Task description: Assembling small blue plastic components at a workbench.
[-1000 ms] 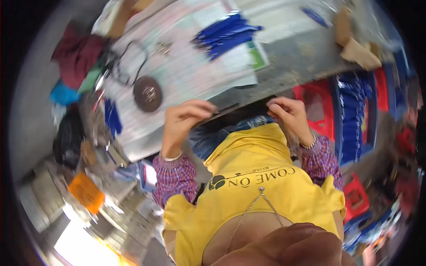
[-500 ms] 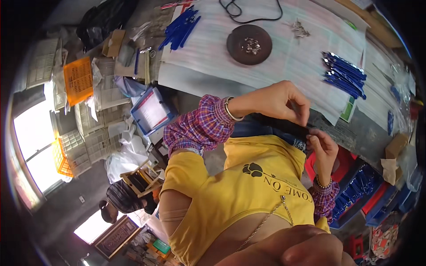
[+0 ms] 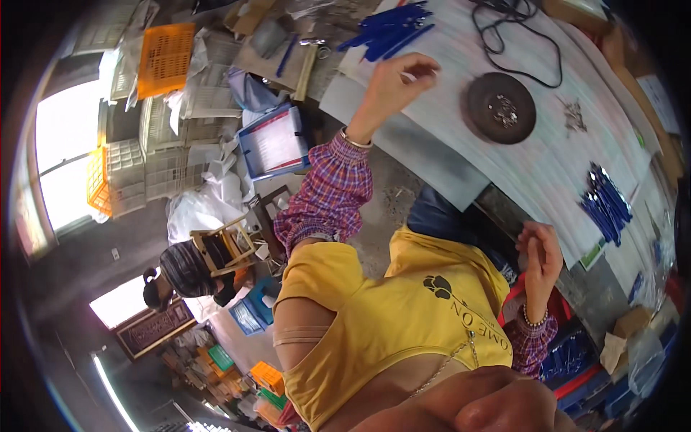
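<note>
My left hand is raised at the table's near left edge, close to a bundle of slender blue rods. Its fingers curve loosely, leaving a gap to the thumb, and nothing shows between them. Lower right, by my lap, my right hand is held up with fingers bent and apart; I see nothing in it. A round dark dish on the white-covered table holds small silvery metal pieces. More silvery pieces lie to its right. Blue rods with shiny ends are piled at the right.
A black cord loops behind the dish. To the left stand a blue tray with papers, an orange crate and pale crates. Blue bins sit at my lower right. Another person is at the left.
My hands have parted from their pinch together over my lap. The left went up and left toward the blue rods, the right slightly down and right. The head view has turned.
</note>
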`<state>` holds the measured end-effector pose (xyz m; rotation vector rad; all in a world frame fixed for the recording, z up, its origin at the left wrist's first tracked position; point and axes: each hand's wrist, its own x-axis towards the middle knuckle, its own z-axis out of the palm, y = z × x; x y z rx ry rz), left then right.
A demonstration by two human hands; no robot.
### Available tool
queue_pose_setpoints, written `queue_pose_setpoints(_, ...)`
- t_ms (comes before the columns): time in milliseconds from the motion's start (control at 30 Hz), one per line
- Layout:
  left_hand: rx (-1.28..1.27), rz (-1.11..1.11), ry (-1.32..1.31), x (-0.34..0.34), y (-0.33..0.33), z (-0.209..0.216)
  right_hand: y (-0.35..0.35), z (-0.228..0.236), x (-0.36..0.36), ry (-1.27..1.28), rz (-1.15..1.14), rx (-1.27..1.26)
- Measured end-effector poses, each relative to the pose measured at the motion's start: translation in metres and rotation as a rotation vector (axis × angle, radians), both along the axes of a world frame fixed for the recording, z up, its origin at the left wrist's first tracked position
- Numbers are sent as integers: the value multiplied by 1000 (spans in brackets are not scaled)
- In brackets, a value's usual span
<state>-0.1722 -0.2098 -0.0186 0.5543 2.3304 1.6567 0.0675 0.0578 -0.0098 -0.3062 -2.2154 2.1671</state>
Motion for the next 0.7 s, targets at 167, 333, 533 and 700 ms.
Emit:
queue_pose_setpoints(167,-460,399,575,-30,-68,-23,-3,-1,-4,-22,78,46)
queue_pose_setpoints(333,-498,638,603,-60,-106,-38,-5,-1,-10,40,117,79)
queue_pose_setpoints(533,-504,581,483,-87,-105,-51,-10,-3,-12,42,99,42)
queue_pose_setpoints(700,-419,534,502,-92,-77,-51,-11,-1,-14,14,99,21)
